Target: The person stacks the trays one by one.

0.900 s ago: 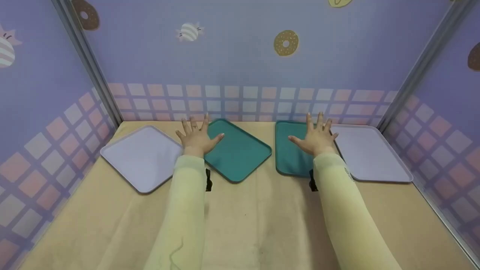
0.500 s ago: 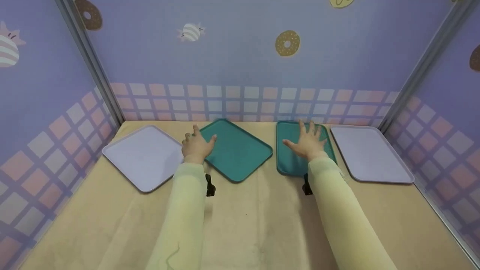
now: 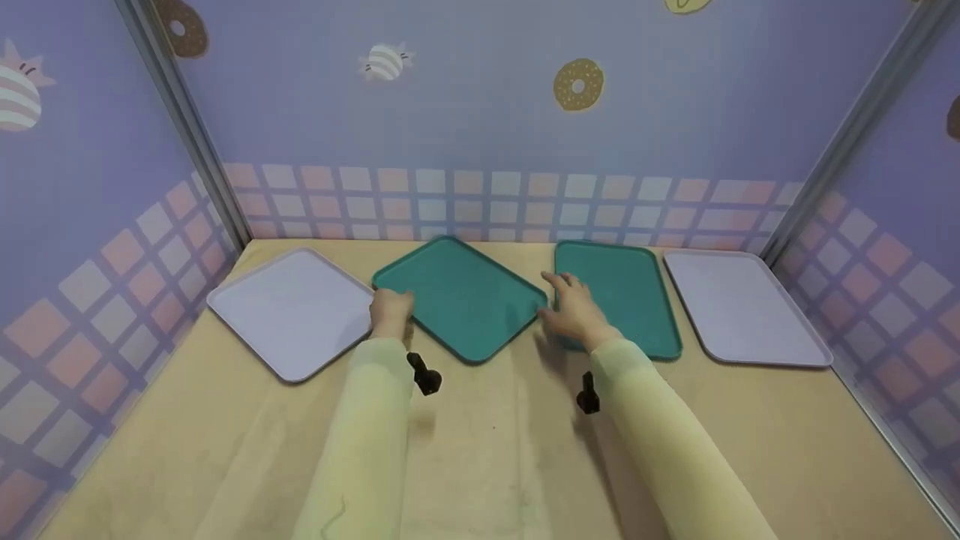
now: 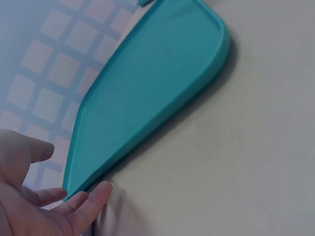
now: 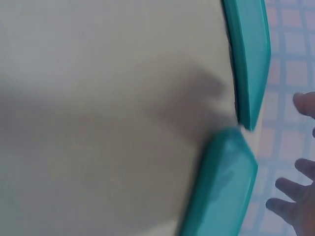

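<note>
A teal tray [image 3: 465, 300] lies turned like a diamond on the table, its far corner near the back wall. At its left corner is my left hand [image 3: 391, 311]; the left wrist view shows the fingers [image 4: 86, 211] right at the corner and the thumb apart from it. My right hand [image 3: 576, 311] hovers with spread fingers between this tray's right corner and a second teal tray [image 3: 630, 292], overlapping the second one's left edge in the head view. In the right wrist view, the thumb and fingertips [image 5: 285, 206] are spread, apart from both teal trays.
A pale lavender tray [image 3: 296, 315] lies diamond-wise at the left, near my left hand. Another pale tray [image 3: 746, 307] lies at the right beside the second teal one. Patterned walls [image 3: 480, 120] enclose the table [image 3: 487, 450] at the back and both sides.
Both hands have come back toward me from above the trays. The left has lowered to the diamond-turned tray's left corner; the right has moved left toward its right corner. The trays lie unmoved.
</note>
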A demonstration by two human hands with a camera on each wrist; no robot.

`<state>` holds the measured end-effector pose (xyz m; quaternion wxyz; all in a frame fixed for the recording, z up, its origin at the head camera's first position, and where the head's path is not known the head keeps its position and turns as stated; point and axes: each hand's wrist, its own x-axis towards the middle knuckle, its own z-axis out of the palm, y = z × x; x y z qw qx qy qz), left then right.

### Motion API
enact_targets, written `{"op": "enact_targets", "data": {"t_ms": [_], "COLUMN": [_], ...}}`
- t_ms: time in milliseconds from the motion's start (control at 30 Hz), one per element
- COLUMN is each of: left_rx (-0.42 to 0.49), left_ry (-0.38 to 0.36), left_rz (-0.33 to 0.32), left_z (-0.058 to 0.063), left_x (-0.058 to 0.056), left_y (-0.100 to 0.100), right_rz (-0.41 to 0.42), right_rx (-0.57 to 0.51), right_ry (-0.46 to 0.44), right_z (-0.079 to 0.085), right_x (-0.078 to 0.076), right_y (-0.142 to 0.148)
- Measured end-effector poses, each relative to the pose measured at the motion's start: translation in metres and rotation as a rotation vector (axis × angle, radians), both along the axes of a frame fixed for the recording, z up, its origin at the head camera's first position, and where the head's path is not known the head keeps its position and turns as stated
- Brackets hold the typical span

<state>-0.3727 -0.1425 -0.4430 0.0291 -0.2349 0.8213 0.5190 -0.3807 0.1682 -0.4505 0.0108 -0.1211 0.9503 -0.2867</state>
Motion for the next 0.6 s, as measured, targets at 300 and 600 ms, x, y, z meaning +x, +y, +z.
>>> {"op": "enact_targets", "data": {"t_ms": [300,600], "left_rx": [0.081,-0.042], "left_ry": [-0.007,0.056], "left_rz": [0.048,0.049], "left_z": [-0.005,-0.020], "left_x": [0.002,0.001], "left_y": [0.015,0.026], "right_rz": [0.182,0.216], "right_rx": [0.049,0.096], "right_ry": [0.090,0.163], "right_z": [-0.021,-0.037], "right_x": [0.015,0.018], "right_y": [-0.033,-0.043]}}
